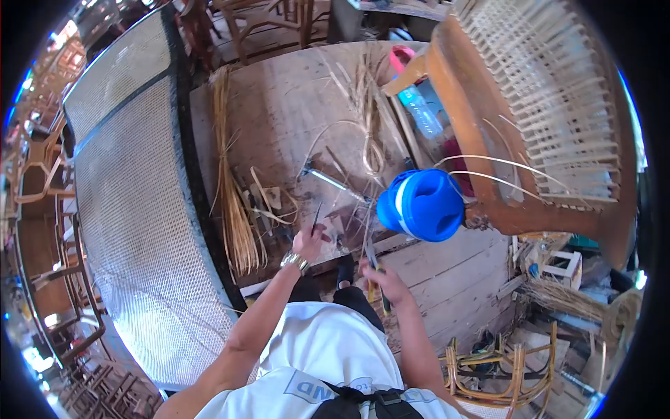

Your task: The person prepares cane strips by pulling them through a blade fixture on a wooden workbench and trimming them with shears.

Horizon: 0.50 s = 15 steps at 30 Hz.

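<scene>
My left hand [310, 241], with a metal watch at the wrist, is closed around a thin, dark, pointed tool [317, 218]; its exact kind is unclear. To its right, my right hand [391, 285] grips shears [381, 292] by yellow and dark handles, their grey blades pointing away from me. Just beyond the shears sits a blue plastic jug [438, 202] with a white band. A long metal rod-like tool [328, 179] lies on the wooden work surface [279, 105]. Farther left are loose strips and small scraps [273, 199].
A large woven cane panel [132, 202] in a dark frame stands at left. Bundles of cane strips [241, 241] lie beside it. At right a wooden chair [481, 105] with woven strips leans over a clear blue bottle [422, 115]. Rattan furniture [513, 370] stands lower right.
</scene>
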Each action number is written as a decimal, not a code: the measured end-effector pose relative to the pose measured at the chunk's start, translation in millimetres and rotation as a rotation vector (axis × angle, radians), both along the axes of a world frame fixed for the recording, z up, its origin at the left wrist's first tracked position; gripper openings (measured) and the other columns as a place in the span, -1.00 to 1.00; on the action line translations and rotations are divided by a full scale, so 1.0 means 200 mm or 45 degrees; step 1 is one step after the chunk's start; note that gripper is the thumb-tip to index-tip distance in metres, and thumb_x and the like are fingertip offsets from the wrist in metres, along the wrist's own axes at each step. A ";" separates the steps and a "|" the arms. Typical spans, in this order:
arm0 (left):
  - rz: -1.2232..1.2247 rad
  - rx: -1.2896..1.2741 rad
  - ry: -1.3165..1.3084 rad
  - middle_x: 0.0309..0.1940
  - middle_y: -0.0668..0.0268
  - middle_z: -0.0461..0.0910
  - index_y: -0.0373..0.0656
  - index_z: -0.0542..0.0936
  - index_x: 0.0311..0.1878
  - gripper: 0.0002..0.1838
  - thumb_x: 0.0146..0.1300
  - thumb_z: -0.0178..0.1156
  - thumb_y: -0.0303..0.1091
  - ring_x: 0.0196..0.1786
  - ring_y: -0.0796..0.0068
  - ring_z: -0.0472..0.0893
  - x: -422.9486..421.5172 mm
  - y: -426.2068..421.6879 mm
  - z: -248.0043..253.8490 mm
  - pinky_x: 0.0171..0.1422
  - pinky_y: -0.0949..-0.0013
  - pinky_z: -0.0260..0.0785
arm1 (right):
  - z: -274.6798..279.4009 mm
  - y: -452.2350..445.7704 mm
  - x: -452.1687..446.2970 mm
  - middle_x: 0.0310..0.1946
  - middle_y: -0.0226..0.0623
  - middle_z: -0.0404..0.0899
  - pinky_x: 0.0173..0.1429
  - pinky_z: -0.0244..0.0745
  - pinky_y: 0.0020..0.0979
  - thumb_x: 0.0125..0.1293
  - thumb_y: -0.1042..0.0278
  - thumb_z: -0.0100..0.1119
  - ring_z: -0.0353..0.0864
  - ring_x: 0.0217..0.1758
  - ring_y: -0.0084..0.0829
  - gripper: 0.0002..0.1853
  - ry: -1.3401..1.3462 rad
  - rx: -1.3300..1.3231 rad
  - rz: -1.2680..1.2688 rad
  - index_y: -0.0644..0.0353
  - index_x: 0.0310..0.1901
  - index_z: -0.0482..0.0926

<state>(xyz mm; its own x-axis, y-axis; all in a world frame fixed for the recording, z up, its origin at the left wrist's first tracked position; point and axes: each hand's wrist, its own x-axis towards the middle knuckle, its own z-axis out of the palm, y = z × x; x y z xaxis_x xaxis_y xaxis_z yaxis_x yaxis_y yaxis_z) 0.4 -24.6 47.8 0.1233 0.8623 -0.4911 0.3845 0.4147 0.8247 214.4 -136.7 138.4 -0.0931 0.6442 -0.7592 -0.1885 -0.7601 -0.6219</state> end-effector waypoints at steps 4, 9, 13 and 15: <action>0.146 -0.240 -0.073 -0.42 0.26 0.71 -0.18 0.59 -0.07 -0.70 0.39 -0.08 -0.24 -0.46 0.49 0.63 -0.30 -0.31 0.13 -0.35 0.39 0.44 | -0.11 0.57 -0.21 -0.47 -0.45 0.52 -0.32 0.44 -0.52 0.24 0.00 0.23 0.54 -0.47 -0.56 -0.60 0.063 0.178 0.214 0.14 -0.06 0.53; 0.495 -0.316 -0.228 -0.37 0.25 0.70 -0.25 0.58 -0.09 -0.69 0.42 -0.06 -0.24 -0.58 0.67 0.48 -0.52 -0.67 0.21 -0.53 0.54 0.26 | -0.42 1.20 -0.38 -0.19 -0.37 0.52 -0.24 0.51 -0.40 0.19 -0.05 0.24 0.61 -0.27 -0.47 -0.48 0.047 0.165 0.533 0.16 0.06 0.50; 0.712 -0.439 -0.367 -0.35 0.29 0.70 -0.21 0.57 -0.04 -0.68 0.43 -0.06 -0.19 -0.66 0.79 0.32 -0.61 -0.79 0.30 -0.60 0.61 0.13 | -0.59 1.38 -0.33 -0.14 -0.33 0.50 -0.25 0.50 -0.32 0.16 -0.08 0.24 0.60 -0.18 -0.42 -0.43 -0.071 0.124 0.638 0.11 0.10 0.43; 0.782 -0.427 -0.340 -0.37 0.31 0.69 -0.22 0.57 -0.04 -0.68 0.44 -0.06 -0.19 -0.66 0.79 0.32 -0.64 -0.82 0.26 -0.60 0.61 0.12 | -0.61 1.40 -0.26 -0.01 -0.31 0.46 -0.21 0.50 -0.30 0.15 -0.07 0.25 0.56 -0.05 -0.39 -0.39 -0.131 0.185 0.569 0.13 0.14 0.41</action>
